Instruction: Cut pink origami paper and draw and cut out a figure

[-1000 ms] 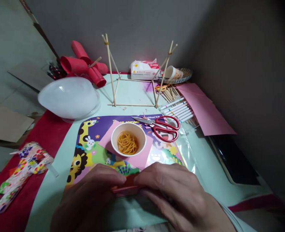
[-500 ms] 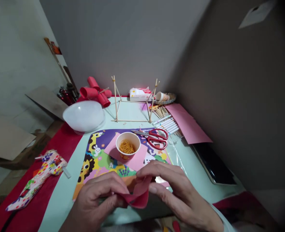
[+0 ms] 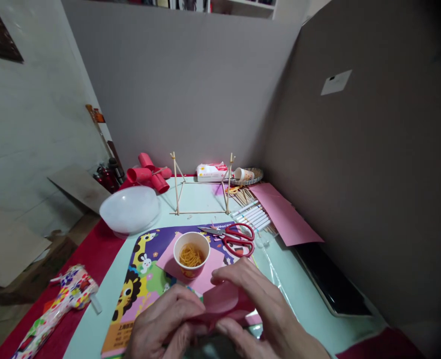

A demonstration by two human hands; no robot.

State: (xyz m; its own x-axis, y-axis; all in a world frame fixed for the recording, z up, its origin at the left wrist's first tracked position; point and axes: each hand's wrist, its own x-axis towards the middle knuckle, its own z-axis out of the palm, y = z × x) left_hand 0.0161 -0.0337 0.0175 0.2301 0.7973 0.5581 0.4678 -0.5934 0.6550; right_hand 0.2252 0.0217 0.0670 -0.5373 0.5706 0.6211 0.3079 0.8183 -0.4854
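Observation:
A curled piece of pink-red paper is held between both hands at the near edge of the table. My left hand pinches its left end, fingers closed. Around the right side of the paper curve the fingers and thumb of my right hand. Just beyond the hands stands a paper cup with yellow-brown rubber bands in it. The cup rests on a pink paper sheet, on top of a cartoon mat. Red-handled scissors lie to the right of the cup.
Behind the mat stands a stick frame. Red paper tubes and a translucent bowl are at left. White markers, pink sheets and a black tablet lie at right. Grey panels enclose the back and right.
The view has tilted upward, so the table things sit lower. The paper has turned in my hands and now curls more between them; my right fingers have come further around it.

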